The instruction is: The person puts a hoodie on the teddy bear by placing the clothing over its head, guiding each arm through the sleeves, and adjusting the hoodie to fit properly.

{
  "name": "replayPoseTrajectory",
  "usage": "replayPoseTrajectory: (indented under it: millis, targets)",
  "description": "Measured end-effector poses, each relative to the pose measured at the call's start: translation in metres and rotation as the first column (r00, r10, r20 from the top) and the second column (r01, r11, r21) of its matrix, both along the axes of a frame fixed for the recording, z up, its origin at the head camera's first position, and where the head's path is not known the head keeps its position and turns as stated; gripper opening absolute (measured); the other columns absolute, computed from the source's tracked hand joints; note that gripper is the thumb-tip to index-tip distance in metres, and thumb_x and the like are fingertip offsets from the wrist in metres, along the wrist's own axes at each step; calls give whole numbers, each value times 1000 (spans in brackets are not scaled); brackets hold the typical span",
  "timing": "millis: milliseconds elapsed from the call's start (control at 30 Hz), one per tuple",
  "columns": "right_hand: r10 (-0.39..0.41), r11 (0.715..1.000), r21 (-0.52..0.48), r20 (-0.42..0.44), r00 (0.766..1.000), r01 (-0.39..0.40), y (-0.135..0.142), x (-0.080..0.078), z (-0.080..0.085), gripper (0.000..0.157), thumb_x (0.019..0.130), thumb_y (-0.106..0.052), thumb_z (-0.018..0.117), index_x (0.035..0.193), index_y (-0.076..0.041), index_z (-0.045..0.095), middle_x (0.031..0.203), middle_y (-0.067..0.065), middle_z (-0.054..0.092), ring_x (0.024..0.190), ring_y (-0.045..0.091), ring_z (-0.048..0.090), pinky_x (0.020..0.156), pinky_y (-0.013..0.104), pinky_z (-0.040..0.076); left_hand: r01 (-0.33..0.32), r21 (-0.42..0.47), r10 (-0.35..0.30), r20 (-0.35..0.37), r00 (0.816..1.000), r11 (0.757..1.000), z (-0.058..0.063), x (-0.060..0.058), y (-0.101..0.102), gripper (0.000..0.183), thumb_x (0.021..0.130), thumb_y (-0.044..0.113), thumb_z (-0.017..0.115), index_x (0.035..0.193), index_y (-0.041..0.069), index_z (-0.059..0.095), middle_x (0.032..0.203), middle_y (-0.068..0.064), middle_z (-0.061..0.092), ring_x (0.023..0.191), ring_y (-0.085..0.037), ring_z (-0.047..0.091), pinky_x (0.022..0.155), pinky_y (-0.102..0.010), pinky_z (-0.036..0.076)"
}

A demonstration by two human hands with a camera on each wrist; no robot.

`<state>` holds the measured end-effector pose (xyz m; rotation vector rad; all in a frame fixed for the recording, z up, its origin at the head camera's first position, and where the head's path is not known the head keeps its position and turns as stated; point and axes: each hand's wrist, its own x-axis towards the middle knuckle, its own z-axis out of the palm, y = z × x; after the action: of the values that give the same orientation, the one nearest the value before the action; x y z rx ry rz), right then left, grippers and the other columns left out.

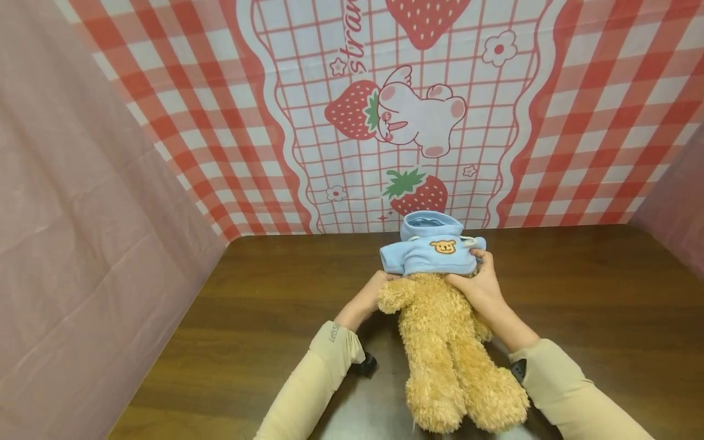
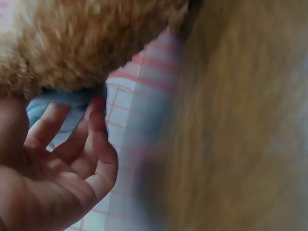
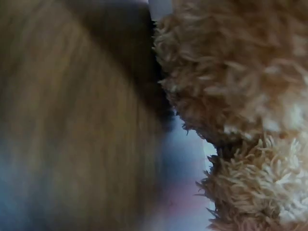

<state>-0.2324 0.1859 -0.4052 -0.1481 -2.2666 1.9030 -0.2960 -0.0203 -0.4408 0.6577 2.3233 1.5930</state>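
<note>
A tan plush teddy bear (image 1: pixel 440 342) lies on its back on the table, feet toward me. A light blue toy hoodie (image 1: pixel 429 253) with a bear-face patch covers its head, which is hidden; the neck opening faces the back wall. My left hand (image 1: pixel 374 293) holds the hoodie's hem, partly hidden behind the bear's arm. In the left wrist view, curled fingers (image 2: pixel 98 149) of that hand meet the blue cloth under the fur. My right hand (image 1: pixel 481 284) grips the hoodie's right lower side, thumb at the hem. Only fur (image 3: pixel 240 96) and blurred wood fill the right wrist view.
The dark brown wooden table (image 1: pixel 264 318) ends at a back wall hung with a red checked strawberry cloth (image 1: pixel 308 122). A plain pinkish cloth (image 1: pixel 82 244) hangs on the left, another (image 1: pixel 676 189) on the right. Black wrist-camera straps show at both sleeves (image 1: pixel 313 379).
</note>
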Motion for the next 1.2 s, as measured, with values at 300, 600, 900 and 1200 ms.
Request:
replayPoseTrajectory:
  millis: [300, 600, 900, 1200]
  targets:
    - [66, 986, 154, -33, 997, -60, 6, 3, 6, 73, 78, -22, 71, 127, -2, 22, 115, 18, 38, 100, 20, 40, 82, 26, 35, 170, 20, -169, 267, 949, 985, 39, 20, -14, 36, 91, 21, 52, 113, -7, 58, 93, -3, 59, 73, -7, 55, 66, -21, 47]
    - [185, 961, 223, -88, 979, -162, 2, 6, 15, 65, 85, -24, 63, 132, -3, 24, 125, 22, 37, 102, 18, 44, 78, 26, 40, 124, -63, -94, 350, 932, 990, 58, 30, -5, 64, 82, 44, 62, 129, 4, 44, 124, -6, 51, 111, -15, 49, 93, -31, 40]
    - [345, 937, 159, -274, 898, -311, 15, 3, 17, 32, 89, -4, 55, 117, 9, 47, 101, -10, 57, 89, -4, 57, 72, 18, 50, -148, -102, 173, 317, 932, 984, 60, 41, 8, 74, 67, 47, 76, 122, 6, 51, 121, -7, 53, 106, -19, 53, 89, -34, 43]
    - [311, 941, 236, -307, 899, -244, 15, 6, 12, 15, 84, -6, 63, 94, 5, 58, 89, -7, 57, 78, -2, 58, 64, 19, 50, -406, -174, 429, 124, 895, 897, 53, 46, 21, 45, 63, 47, 71, 92, 13, 63, 91, -2, 63, 77, -16, 55, 68, -29, 47]
